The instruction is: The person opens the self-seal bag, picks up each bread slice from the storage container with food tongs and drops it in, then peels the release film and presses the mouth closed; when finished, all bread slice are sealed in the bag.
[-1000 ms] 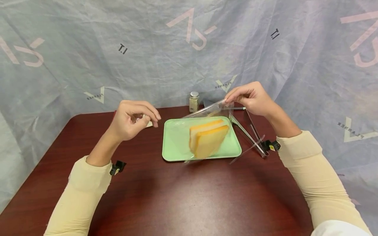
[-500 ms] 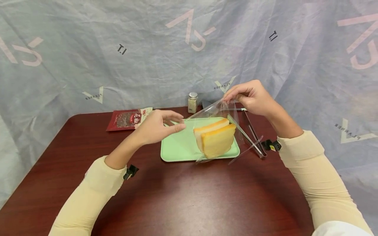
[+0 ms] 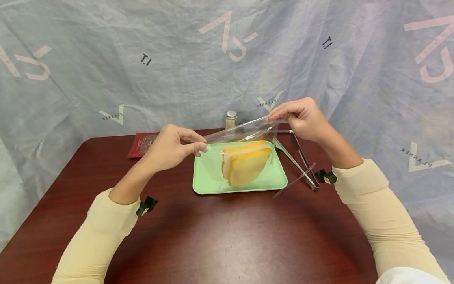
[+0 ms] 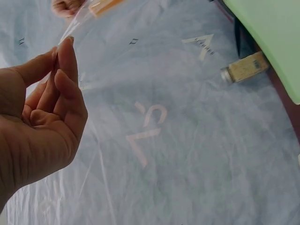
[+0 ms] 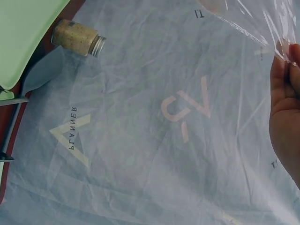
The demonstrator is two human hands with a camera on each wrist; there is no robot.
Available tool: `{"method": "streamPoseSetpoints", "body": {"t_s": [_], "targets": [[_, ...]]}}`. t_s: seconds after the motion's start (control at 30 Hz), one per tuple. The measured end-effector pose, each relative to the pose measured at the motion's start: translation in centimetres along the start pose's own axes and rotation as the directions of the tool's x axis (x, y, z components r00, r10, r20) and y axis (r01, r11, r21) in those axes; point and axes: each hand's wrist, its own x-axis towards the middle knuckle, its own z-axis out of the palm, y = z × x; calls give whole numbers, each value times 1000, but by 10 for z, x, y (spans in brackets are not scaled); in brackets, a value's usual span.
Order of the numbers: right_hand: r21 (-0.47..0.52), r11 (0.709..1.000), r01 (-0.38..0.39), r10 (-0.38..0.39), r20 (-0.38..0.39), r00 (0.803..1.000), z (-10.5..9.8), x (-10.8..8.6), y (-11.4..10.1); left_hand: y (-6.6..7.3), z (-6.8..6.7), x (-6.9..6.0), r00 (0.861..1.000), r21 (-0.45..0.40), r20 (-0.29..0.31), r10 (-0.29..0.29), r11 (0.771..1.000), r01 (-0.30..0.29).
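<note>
Two thick bread slices [image 3: 249, 167] with orange-yellow crusts stand inside a clear plastic bag [image 3: 241, 132], over a light green tray [image 3: 205, 183]. Whether the bag's bottom touches the tray is hard to tell. My right hand [image 3: 301, 118] pinches the bag's upper right corner between thumb and fingers. At the upper left corner, my left hand [image 3: 173, 146] pinches the film, with the thumb pressed to the fingertips in the left wrist view. Between both hands the bag's top edge is stretched, slanting down to the left.
Metal tongs [image 3: 301, 157] lie right of the tray, beside a thin clear strip [image 3: 294, 182]. A seasoning jar [image 3: 231, 119] stands behind the tray. Next to it, a grey spatula-like blade [image 5: 44, 70] shows in the right wrist view. A red packet [image 3: 139, 146] lies behind my left hand.
My left hand has come to the bag, taken its left corner and drawn it leftward. The bread has swung right, then back left. My right hand has stayed nearly still.
</note>
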Motion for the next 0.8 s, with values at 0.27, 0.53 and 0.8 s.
{"method": "streamPoseSetpoints", "body": {"t_s": [0.27, 0.53, 0.8], "targets": [[76, 993, -89, 84, 72, 994, 5, -6, 2, 12, -12, -3, 998, -45, -53, 25, 999, -28], [66, 961, -267, 267, 15, 964, 28, -2, -1, 23, -27, -12, 1000, -42, -4, -22, 999, 21], [109, 982, -156, 160, -32, 987, 30, 2, -1, 20, -33, -22, 1000, 6, -10, 11, 1000, -11]]}}
